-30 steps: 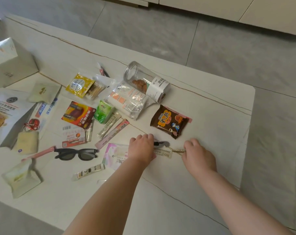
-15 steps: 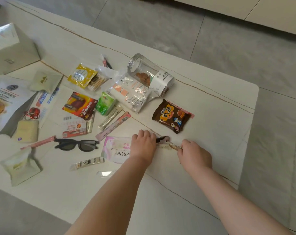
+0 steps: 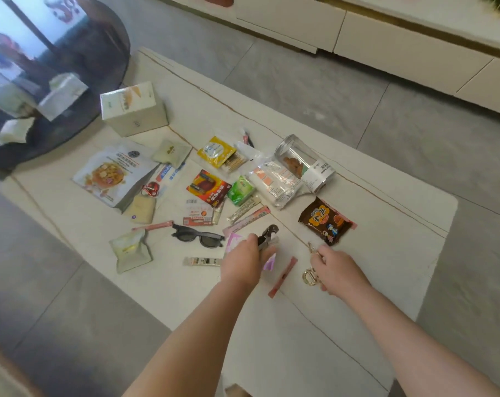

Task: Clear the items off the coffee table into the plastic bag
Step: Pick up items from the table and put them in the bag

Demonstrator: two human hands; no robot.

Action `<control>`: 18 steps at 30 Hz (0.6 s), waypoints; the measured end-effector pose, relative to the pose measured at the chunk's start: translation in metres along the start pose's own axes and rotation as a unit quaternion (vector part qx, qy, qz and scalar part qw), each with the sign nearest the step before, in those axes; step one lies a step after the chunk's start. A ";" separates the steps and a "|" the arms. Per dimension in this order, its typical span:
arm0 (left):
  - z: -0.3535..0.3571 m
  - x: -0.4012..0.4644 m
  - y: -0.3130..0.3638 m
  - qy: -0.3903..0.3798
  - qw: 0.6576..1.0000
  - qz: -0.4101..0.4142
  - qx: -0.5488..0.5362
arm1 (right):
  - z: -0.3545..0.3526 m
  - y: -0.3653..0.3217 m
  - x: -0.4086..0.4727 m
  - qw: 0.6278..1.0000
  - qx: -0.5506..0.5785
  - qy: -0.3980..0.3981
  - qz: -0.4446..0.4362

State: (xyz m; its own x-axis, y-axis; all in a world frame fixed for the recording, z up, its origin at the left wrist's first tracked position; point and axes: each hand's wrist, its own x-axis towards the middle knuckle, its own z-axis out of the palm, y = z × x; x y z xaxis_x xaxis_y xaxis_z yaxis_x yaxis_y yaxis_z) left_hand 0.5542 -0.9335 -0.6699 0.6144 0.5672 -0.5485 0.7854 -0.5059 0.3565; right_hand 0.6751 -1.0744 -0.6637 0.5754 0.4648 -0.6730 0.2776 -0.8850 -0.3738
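Observation:
The pale coffee table is strewn with small items. My left hand grips a dark clip-like tool together with a pink-white packet, raised a little off the table. My right hand pinches a gold keychain whose ring hangs under the fingers. A thin red sachet stick lies between my hands. A brown snack pack, black sunglasses, a clear jar on its side and a red battery pack lie beyond. No plastic bag shows.
A white box and a large food pouch sit at the table's far left. A dark round glass table with tissue packs stands to the left. A cream cabinet runs along the far wall.
Both hands have lifted off the table: the left with the dark tool and packet, the right with the keychain. A red stick now shows between them. The view has pulled back.

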 end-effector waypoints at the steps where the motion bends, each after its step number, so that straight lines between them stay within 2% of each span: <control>1: -0.007 -0.011 -0.006 0.007 1.000 -0.020 -0.020 | -0.001 -0.010 -0.007 0.999 -0.029 -0.011 -0.011; 5: -0.034 -0.055 -0.035 0.030 0.996 -0.059 -0.054 | -0.003 -0.061 -0.036 0.989 -0.119 -0.038 -0.077; 11: -0.069 -0.117 -0.099 0.092 0.971 -0.170 -0.138 | 0.031 -0.141 -0.069 0.980 -0.054 -0.128 -0.140; 18: -0.086 -0.193 -0.197 0.134 0.923 -0.280 -0.228 | 0.104 -0.237 -0.116 0.957 -0.077 -0.176 -0.219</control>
State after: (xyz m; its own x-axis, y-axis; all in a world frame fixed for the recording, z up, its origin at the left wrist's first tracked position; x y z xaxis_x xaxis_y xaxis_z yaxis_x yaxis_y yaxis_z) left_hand 0.2878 -0.8877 -0.5694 0.0514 0.8274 -0.5592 0.8977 0.2071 0.3890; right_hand 0.4631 -0.9155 -0.5633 0.0910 0.7485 -0.6569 0.5575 -0.5849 -0.5892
